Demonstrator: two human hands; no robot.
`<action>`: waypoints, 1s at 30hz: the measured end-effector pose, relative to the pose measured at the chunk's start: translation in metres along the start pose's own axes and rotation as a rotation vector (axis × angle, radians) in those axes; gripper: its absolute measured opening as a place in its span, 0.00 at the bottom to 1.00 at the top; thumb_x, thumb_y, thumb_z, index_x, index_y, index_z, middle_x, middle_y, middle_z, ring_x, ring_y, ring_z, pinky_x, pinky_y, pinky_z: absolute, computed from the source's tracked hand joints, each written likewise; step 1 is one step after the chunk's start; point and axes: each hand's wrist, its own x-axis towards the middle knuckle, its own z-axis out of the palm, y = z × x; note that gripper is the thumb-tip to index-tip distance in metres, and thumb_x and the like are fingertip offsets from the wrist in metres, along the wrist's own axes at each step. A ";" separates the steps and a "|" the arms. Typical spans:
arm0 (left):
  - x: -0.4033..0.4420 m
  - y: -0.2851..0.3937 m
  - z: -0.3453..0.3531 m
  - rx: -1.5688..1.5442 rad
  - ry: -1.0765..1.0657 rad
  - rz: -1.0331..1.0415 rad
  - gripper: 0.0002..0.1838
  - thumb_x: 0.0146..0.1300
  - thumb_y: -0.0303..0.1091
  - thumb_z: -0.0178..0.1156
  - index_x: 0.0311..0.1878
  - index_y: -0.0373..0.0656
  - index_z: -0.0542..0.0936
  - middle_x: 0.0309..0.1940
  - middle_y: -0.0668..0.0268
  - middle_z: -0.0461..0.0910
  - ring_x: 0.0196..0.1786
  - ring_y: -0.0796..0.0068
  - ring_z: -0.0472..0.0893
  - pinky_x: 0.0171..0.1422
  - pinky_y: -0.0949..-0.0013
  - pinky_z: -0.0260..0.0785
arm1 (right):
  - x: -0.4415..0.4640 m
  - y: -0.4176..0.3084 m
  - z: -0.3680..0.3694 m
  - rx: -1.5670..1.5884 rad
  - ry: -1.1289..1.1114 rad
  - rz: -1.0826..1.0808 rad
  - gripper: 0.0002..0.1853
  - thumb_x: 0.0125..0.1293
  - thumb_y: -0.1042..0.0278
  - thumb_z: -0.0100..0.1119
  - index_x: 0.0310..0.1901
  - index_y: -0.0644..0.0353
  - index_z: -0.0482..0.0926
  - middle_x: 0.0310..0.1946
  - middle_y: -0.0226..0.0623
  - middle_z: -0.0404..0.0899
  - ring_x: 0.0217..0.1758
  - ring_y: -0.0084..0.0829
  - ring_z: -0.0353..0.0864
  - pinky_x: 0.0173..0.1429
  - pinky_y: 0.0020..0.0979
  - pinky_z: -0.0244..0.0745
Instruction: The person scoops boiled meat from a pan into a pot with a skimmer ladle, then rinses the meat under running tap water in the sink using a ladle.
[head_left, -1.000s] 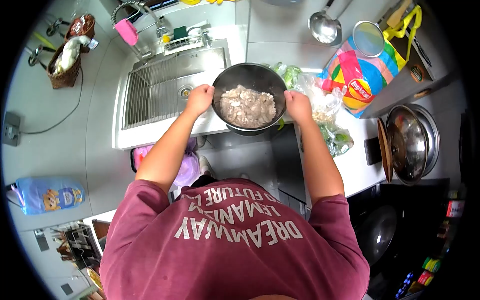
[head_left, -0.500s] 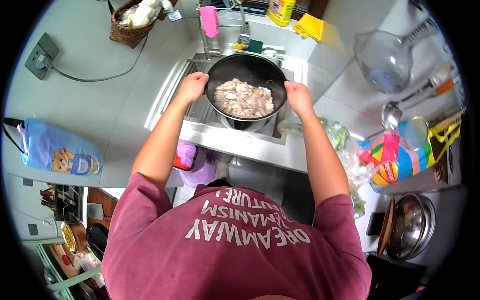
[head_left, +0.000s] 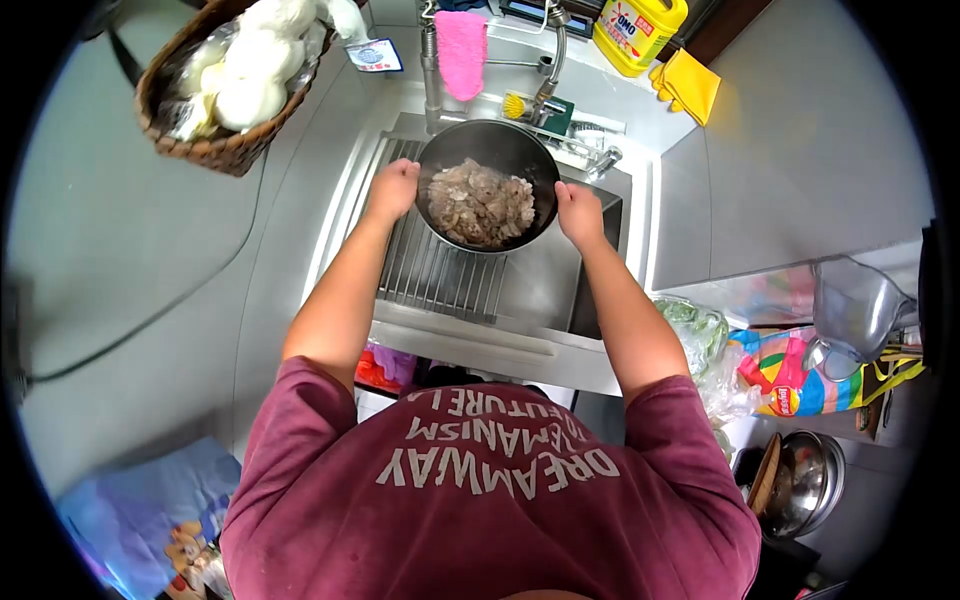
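Observation:
A round black pan [head_left: 535, 160] is held level over the sink, gripped at both sides. Inside it lies a heap of wet, grey-brown pieces of food [head_left: 480, 200], perhaps meat, though I cannot tell the kind. My left hand [head_left: 395, 187] is closed on the pan's left side, thumb on top. On the right side my right hand [head_left: 580, 210] has its fingers closed around the edge. Below is the steel sink [head_left: 530, 285], with a slatted drying rack [head_left: 440, 270] across its left part.
Behind the pan stand a tap [head_left: 432, 85] with a pink cloth [head_left: 461, 55] and a yellow-headed brush [head_left: 517, 106]. A yellow detergent bottle [head_left: 640, 35] and yellow gloves [head_left: 687, 87] sit at back right. A wicker basket [head_left: 210, 150] holds white bulbs at left. Bagged greens [head_left: 695, 325] lie at right.
My view has moved closer to the sink and turned, so the basket and bottle look larger. Both hands still hold the pan, and the food in it has shifted.

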 end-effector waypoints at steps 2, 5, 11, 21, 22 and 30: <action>0.011 -0.005 0.011 -0.010 -0.010 0.003 0.17 0.68 0.44 0.51 0.37 0.39 0.79 0.35 0.50 0.80 0.43 0.48 0.79 0.46 0.57 0.70 | 0.005 0.006 0.003 -0.015 0.030 0.006 0.21 0.69 0.54 0.49 0.30 0.65 0.79 0.27 0.52 0.78 0.33 0.53 0.77 0.40 0.45 0.70; 0.008 0.006 0.010 -0.021 -0.057 -0.017 0.16 0.68 0.44 0.51 0.38 0.39 0.78 0.35 0.49 0.80 0.43 0.47 0.78 0.46 0.56 0.69 | 0.005 0.008 0.000 0.017 0.016 0.083 0.20 0.69 0.54 0.49 0.30 0.64 0.78 0.29 0.54 0.78 0.34 0.56 0.76 0.40 0.47 0.70; 0.009 0.009 0.016 0.007 -0.076 -0.007 0.16 0.68 0.44 0.52 0.39 0.38 0.78 0.35 0.51 0.80 0.41 0.51 0.78 0.46 0.58 0.69 | 0.010 0.012 -0.015 0.062 -0.085 0.114 0.21 0.69 0.53 0.50 0.29 0.65 0.77 0.24 0.52 0.76 0.29 0.53 0.75 0.36 0.44 0.69; 0.123 0.004 0.022 -0.028 -0.192 0.218 0.23 0.67 0.50 0.49 0.49 0.37 0.79 0.43 0.53 0.82 0.44 0.56 0.81 0.51 0.60 0.71 | 0.022 0.033 -0.018 0.215 -0.292 0.128 0.26 0.71 0.49 0.47 0.25 0.65 0.76 0.17 0.41 0.73 0.21 0.37 0.71 0.32 0.37 0.67; 0.133 0.009 0.024 -0.061 -0.252 0.148 0.25 0.67 0.50 0.49 0.50 0.36 0.78 0.42 0.54 0.82 0.42 0.58 0.81 0.50 0.60 0.71 | 0.023 0.034 -0.018 0.209 -0.295 0.135 0.26 0.71 0.49 0.47 0.25 0.65 0.75 0.16 0.39 0.72 0.21 0.35 0.71 0.32 0.36 0.67; 0.194 0.017 0.080 -0.194 -0.480 -0.076 0.33 0.69 0.62 0.39 0.54 0.39 0.73 0.41 0.61 0.78 0.38 0.73 0.78 0.41 0.67 0.71 | 0.012 0.036 -0.020 0.458 -0.192 0.349 0.26 0.71 0.48 0.48 0.23 0.62 0.76 0.14 0.28 0.69 0.20 0.20 0.67 0.28 0.26 0.63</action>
